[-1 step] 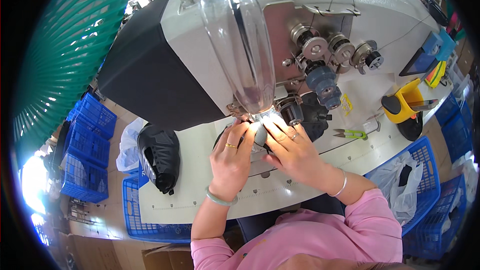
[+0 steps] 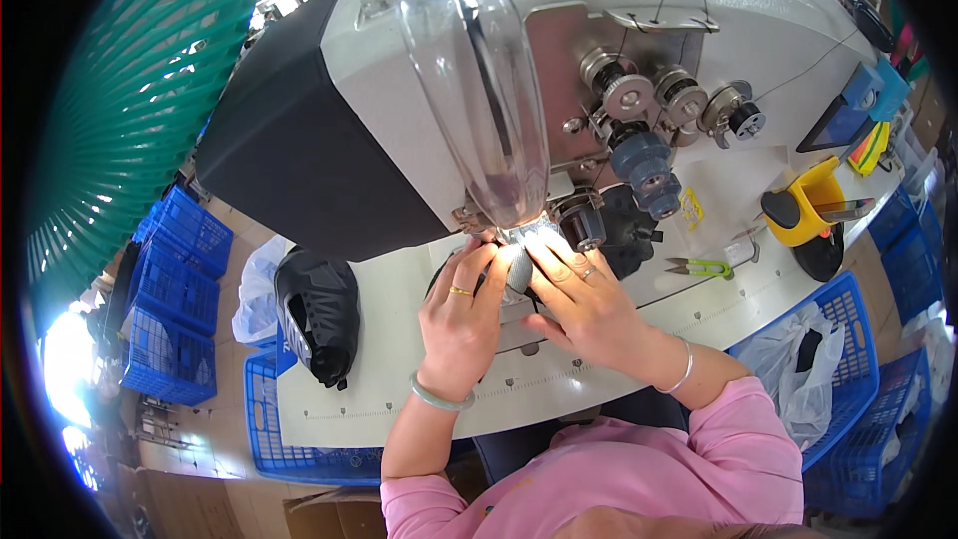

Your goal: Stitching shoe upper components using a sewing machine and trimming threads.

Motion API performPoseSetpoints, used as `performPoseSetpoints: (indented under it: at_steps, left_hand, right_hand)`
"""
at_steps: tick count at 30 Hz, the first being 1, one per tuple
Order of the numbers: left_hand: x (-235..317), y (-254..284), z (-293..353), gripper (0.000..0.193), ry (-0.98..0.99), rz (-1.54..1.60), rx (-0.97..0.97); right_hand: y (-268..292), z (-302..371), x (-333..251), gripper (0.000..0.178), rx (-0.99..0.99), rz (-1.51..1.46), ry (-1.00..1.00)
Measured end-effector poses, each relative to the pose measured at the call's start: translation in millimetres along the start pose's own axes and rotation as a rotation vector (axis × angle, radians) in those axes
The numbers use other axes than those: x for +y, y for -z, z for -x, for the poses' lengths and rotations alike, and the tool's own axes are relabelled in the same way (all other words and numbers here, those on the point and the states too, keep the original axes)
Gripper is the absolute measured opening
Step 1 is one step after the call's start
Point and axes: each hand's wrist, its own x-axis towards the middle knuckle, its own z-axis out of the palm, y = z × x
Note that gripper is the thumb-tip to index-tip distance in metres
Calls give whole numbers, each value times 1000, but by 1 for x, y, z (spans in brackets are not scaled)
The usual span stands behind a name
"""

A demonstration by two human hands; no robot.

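Both hands' grip is clamped on a grey workpiece (image 2: 516,269): left hand (image 2: 461,324) and right hand (image 2: 589,304) pinch it together under the sewing machine (image 2: 519,70), mid-bench (image 2: 399,299). Green snips (image 2: 702,267) lie right.

Two hands (image 2: 461,324), one snips (image 2: 702,267), perhaps six crates (image 2: 180,279).

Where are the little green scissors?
In the head view, the green scissors lie on the white table, to the right of the right hand and just left of the yellow holder.
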Motion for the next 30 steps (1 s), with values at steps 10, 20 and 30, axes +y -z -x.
performPoseSetpoints:
  at_steps: [10,20,30]
  left_hand:
    - [-6,0,3,27,378,373,32]
    - [-2,-1,7,32,31,98,67]
    - [-9,-5,9,35,54,110,52]
  right_hand:
    - [18,-9,20,41,-121,-102,-255]
    - [4,-2,25,41,-90,-79,-210]
    - [-2,-3,16,41,-46,-83,-232]
